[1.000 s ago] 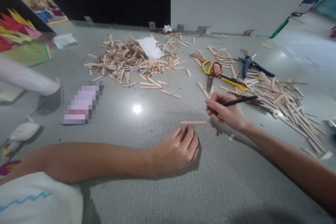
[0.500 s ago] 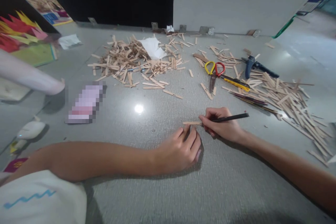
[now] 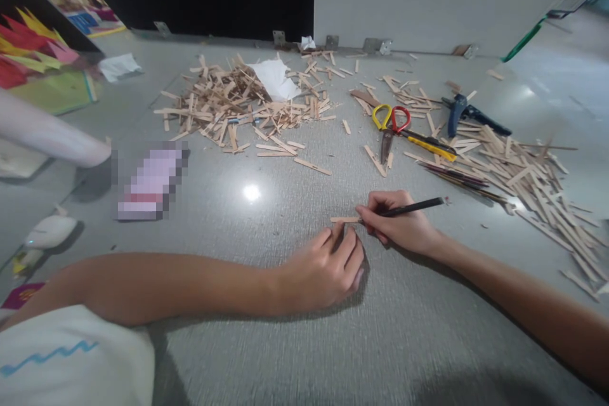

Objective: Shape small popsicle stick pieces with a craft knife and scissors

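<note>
A short, flat wooden craft stick (image 3: 343, 220) lies on the grey table between my hands. My left hand (image 3: 330, 269) rests on its side with bent fingers, and the fingertips hold the stick down from the near edge. In my right hand (image 3: 394, 221) a slim black pen (image 3: 419, 206) is pinched, slanting up to the right. Its tip is at the stick's right end, where my fingers hide both. Beyond my right hand lie scissors (image 3: 387, 139) with one yellow and one red handle, and a yellow-and-black cutter (image 3: 432, 146).
A heap of craft sticks (image 3: 228, 101) with crumpled white paper (image 3: 276, 79) lies at the back. More sticks (image 3: 533, 184) spread at right beside a dark blue clamp-like tool (image 3: 476, 117). A blurred-out pinkish phone-like object (image 3: 152, 181), a white mouse (image 3: 51, 231) and another person's arm (image 3: 52, 130) are at left.
The view has shifted slightly. The pen and my right hand have moved a little left along the stick. My left hand keeps its place on it.
</note>
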Motion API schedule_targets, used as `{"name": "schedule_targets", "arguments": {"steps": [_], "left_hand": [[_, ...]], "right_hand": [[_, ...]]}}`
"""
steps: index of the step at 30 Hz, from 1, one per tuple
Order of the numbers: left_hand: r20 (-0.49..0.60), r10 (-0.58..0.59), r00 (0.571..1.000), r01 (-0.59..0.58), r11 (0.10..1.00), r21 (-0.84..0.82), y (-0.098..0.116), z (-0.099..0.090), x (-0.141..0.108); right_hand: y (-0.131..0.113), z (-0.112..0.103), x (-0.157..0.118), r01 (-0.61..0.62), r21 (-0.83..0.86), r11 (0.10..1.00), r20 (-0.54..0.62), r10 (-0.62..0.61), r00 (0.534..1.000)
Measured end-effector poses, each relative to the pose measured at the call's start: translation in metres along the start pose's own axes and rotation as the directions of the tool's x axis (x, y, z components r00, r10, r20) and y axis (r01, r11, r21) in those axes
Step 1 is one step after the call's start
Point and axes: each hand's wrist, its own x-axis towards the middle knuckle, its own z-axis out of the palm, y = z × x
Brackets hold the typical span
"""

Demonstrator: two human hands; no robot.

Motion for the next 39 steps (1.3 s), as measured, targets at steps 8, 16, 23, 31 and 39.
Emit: {"name": "schedule_targets", "arguments": {"steps": [8,16,23,31,39], "left_hand": [[0.003,0.018,1.0,-0.018,1.0,-0.016,-0.0014,-0.0004,-0.0002],[0.02,0.021,1.0,-0.021,0.999,-0.025,-0.0015,0.0,-0.0016],[-0.024,0.01,1.0,-0.01,1.0,0.004,-0.0027,-0.0016,0.0018],[-0.005,0.009,1.0,-0.009,1.0,0.015,-0.0023,-0.0018,0.0007],[-0.009,0.021,1.0,-0.021,1.0,0.012,-0.0032,-0.001,0.0015]], "right_hand": [[-0.0017,0.0006,-0.0013,0.011,-0.002,1.0,-0.012,-0.011,1.0],[-0.001,0.0012,-0.0016,0.011,-0.012,1.0,-0.027,-0.011,1.0],[-0.0036,0.0015,-0.0018,0.025,-0.018,1.0,-0.037,-0.025,0.999],[-0.0039,0.0014,-0.0017,0.018,-0.02,1.0,-0.018,-0.019,1.0],[-0.0019,-0.0005,-0.0016,0.04,-0.034,0.999,0.021,-0.039,0.999]]}}
